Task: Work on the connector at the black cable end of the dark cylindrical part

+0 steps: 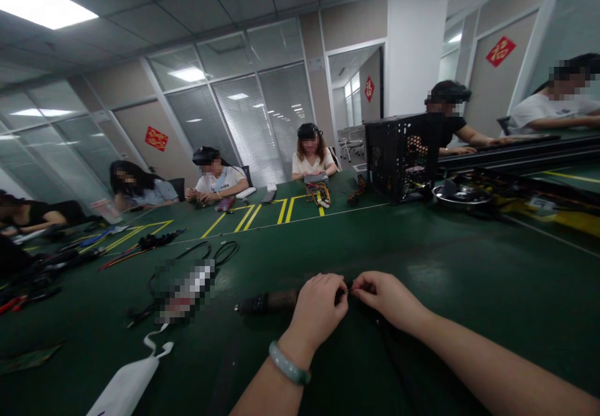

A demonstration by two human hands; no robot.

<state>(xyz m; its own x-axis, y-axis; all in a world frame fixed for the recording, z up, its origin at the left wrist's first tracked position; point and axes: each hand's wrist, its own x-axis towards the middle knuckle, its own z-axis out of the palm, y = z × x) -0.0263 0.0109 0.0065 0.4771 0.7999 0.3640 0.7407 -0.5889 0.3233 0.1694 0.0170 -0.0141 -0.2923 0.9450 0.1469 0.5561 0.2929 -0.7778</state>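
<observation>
A dark, cylindrical electric screwdriver point(269, 303) lies on the green table, its metal tip pointing left. My left hand point(321, 307), with a jade-coloured bangle at the wrist, rests over the tool's rear part and hides it. Thumb and forefinger of this hand are pinched together. Just to the right, my right hand point(387, 297) is also closed in a pinch, its fingertips almost meeting the left ones. Something tiny shows between the two pinches, too small to name. A black cable point(387, 341) runs from beneath the right hand toward me.
Left of my hands lie a blurred-out package point(187, 291), black cables point(227, 252) and a white pouch point(124, 385). A black computer case point(398, 157) and a metal bowl point(462, 196) stand at the back right. Several people sit around the table, one behind a power supply point(317, 182).
</observation>
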